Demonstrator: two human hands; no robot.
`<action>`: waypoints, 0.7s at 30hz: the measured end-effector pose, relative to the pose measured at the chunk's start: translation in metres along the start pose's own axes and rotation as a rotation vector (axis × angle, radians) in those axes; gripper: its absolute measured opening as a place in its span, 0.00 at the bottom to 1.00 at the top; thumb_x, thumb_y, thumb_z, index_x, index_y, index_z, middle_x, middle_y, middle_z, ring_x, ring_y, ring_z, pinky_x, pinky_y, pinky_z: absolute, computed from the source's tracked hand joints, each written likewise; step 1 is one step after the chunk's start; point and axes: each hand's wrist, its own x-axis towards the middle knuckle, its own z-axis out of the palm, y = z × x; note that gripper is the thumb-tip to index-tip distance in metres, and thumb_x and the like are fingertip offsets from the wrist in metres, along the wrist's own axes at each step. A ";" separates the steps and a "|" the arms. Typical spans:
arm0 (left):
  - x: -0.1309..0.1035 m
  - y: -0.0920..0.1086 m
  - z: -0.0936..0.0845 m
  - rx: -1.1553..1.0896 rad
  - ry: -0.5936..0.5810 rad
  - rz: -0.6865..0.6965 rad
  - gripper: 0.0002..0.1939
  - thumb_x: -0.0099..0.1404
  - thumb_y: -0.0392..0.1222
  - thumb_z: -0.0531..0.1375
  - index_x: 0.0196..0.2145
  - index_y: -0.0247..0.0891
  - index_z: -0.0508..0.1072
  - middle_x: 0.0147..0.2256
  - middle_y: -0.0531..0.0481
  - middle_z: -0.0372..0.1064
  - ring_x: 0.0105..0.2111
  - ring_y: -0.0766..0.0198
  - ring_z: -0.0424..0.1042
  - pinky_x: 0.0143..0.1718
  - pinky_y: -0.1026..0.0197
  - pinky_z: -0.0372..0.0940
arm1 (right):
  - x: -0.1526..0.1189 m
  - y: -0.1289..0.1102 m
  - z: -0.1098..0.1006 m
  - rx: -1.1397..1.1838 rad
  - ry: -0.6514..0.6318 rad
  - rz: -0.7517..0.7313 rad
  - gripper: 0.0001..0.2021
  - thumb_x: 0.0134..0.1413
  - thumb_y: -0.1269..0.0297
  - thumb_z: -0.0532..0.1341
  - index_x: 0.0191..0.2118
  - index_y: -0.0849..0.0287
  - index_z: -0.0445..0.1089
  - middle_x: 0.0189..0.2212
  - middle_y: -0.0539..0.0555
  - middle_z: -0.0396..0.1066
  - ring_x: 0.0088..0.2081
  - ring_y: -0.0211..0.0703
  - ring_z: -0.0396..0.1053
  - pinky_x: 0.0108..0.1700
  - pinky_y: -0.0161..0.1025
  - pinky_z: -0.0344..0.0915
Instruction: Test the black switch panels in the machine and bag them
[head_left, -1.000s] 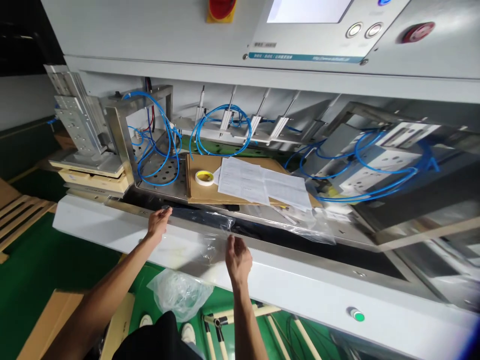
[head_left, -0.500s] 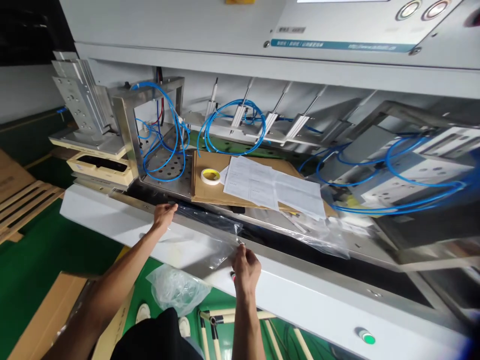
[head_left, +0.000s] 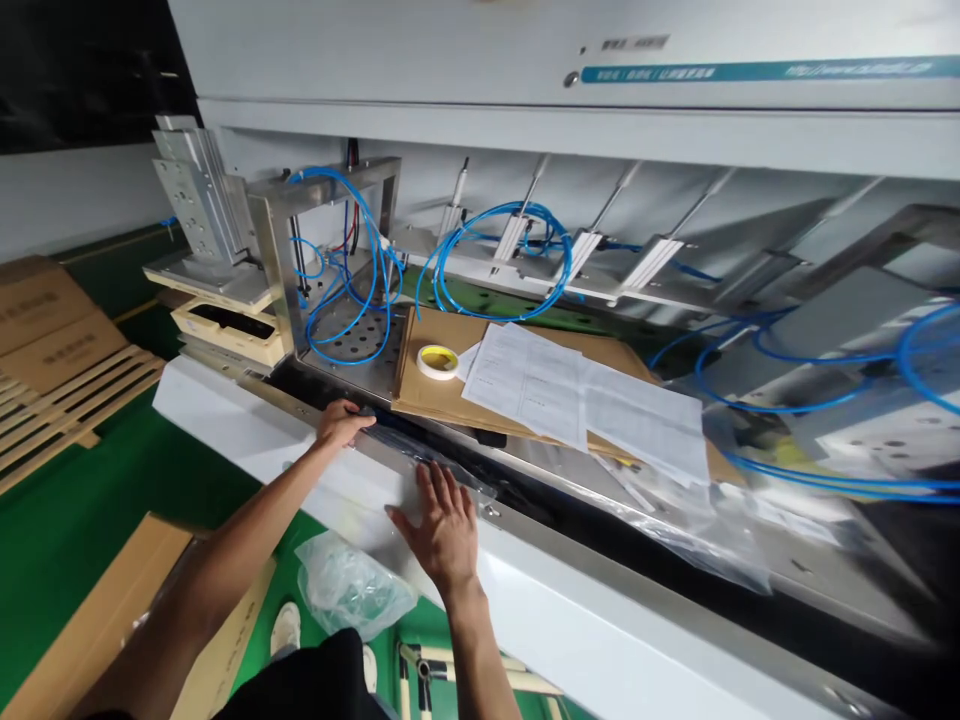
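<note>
My left hand (head_left: 345, 424) is closed at the left end of a clear plastic bag (head_left: 397, 440), where a small dark part shows at the fingertips. The bag lies along the front edge of the machine bed, over the dark slot (head_left: 517, 490). What is inside the bag, if anything, I cannot make out. With fingers stretched out and palm down, my right hand (head_left: 441, 530) rests against the bag's front side, on the edge of the white front panel (head_left: 570, 590).
Behind the slot, cardboard sheets (head_left: 420, 330) carry a tape roll (head_left: 437, 362) and printed papers (head_left: 525, 375). Blue air hoses (head_left: 555, 290) loop over cylinders. A cream fixture block (head_left: 229, 335) stands left. Below are a crumpled plastic bag (head_left: 349, 580) and a cardboard box (head_left: 112, 610).
My right hand has let go of the bag's right end and spread flat over it, moving left. The bag now lies lower along the slot. The camera view has shifted right.
</note>
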 end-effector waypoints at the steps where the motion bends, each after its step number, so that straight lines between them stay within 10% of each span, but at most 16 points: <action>1: 0.002 0.002 -0.005 -0.012 -0.007 -0.005 0.21 0.53 0.46 0.78 0.40 0.35 0.78 0.24 0.50 0.75 0.24 0.57 0.77 0.26 0.60 0.68 | 0.000 0.004 0.004 -0.017 -0.039 0.012 0.37 0.66 0.40 0.60 0.69 0.63 0.66 0.68 0.68 0.67 0.69 0.65 0.62 0.69 0.59 0.55; 5: 0.003 0.006 -0.042 -0.056 0.048 0.082 0.26 0.57 0.54 0.76 0.45 0.34 0.77 0.28 0.46 0.78 0.29 0.56 0.80 0.31 0.57 0.74 | 0.000 0.022 0.005 -0.036 -0.168 0.071 0.45 0.60 0.36 0.64 0.74 0.60 0.60 0.71 0.67 0.62 0.71 0.67 0.59 0.70 0.60 0.52; 9: -0.032 -0.005 -0.067 -0.046 0.112 0.342 0.18 0.66 0.56 0.68 0.46 0.41 0.80 0.42 0.43 0.81 0.51 0.52 0.79 0.58 0.47 0.71 | 0.006 0.028 0.000 -0.032 -0.260 0.084 0.54 0.52 0.30 0.66 0.75 0.59 0.57 0.72 0.68 0.60 0.71 0.69 0.57 0.70 0.62 0.51; 14: -0.076 -0.037 -0.044 0.167 -0.123 0.736 0.24 0.51 0.45 0.78 0.47 0.46 0.82 0.57 0.46 0.79 0.62 0.48 0.73 0.70 0.46 0.60 | 0.013 0.037 -0.001 0.010 -0.126 -0.009 0.52 0.56 0.27 0.60 0.73 0.62 0.59 0.73 0.71 0.56 0.72 0.71 0.56 0.67 0.64 0.57; 21: -0.055 -0.063 -0.020 0.461 -0.104 0.918 0.31 0.60 0.57 0.72 0.57 0.41 0.77 0.62 0.40 0.74 0.65 0.45 0.68 0.69 0.43 0.59 | 0.018 0.067 -0.028 0.320 0.152 -0.015 0.35 0.58 0.32 0.60 0.59 0.53 0.77 0.57 0.64 0.77 0.61 0.68 0.73 0.60 0.64 0.70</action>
